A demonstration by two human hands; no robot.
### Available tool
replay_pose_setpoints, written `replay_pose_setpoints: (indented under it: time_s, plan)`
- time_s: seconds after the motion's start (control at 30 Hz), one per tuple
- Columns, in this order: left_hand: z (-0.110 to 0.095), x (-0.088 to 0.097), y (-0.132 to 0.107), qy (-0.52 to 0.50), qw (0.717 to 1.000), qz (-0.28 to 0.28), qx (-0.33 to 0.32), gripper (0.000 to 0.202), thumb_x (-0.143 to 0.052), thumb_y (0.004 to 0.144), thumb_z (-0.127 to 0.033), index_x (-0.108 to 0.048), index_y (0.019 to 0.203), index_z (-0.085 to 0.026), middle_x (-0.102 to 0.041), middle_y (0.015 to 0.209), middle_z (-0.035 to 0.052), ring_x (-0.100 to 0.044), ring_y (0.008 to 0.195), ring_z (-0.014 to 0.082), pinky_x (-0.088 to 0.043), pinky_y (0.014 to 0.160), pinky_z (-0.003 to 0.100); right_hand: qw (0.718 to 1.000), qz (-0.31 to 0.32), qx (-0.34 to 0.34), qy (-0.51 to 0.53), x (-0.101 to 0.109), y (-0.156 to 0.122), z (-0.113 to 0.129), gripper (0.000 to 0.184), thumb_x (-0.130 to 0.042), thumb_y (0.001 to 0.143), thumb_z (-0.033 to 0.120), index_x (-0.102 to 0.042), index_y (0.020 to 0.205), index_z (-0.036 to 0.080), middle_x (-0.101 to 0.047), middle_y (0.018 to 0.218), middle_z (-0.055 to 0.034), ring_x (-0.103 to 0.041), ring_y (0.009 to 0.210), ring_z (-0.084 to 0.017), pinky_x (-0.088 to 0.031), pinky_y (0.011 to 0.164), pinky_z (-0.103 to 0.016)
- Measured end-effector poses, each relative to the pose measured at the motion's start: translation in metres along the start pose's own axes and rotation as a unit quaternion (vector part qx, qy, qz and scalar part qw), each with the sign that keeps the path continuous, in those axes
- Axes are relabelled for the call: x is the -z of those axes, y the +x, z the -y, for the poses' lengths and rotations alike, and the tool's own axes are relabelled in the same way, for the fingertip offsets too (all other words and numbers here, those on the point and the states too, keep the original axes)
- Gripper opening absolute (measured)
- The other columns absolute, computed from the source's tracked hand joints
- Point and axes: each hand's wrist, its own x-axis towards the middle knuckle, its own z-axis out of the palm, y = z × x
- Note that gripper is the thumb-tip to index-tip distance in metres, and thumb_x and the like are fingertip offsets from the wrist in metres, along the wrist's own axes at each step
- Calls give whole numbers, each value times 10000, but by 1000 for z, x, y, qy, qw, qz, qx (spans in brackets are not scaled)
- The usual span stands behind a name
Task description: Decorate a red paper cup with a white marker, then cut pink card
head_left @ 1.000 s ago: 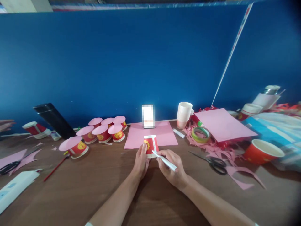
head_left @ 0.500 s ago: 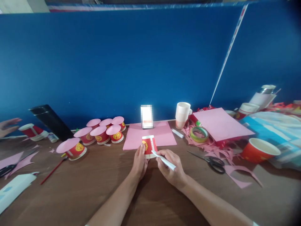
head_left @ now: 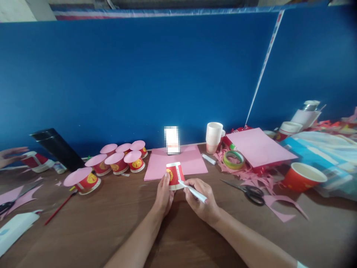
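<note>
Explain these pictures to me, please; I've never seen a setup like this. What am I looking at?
No machine is at work: these are a person's own bare hands. Every picture comes from one camera worn on that person's head, looking forward and down. The left hand holds a red paper cup; the right hand holds a white pen-like tool, tip at the cup. On the brown table, seven disc-topped cups stand to the left; scissors and a tape roll lie right. Another person's hand shows far left.
</note>
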Motion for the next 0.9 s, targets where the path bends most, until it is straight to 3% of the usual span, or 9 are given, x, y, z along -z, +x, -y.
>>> replay_pose_setpoints:
  time_s: [0.6,0.9]
  plan:
    - [-2,0,0,-24,1000,-6,14,304,-582,738,-428,-573,875,-156,-642,860,31,-609,786,151,-452,789,311,1000,-7,-21,-8,2,2,1,92,-450,828,185,-542,822,186,-619,722,-41,-596,677,-157,-480,642,-260]
    - [-3,3,-1,-20,999,25,10,326,-556,754,-430,-592,881,-132,-666,890,73,-622,850,198,-453,807,336,999,6,-51,11,4,2,-5,101,-435,845,202,-534,839,180,-616,713,-34,-582,640,-142,-467,601,-235]
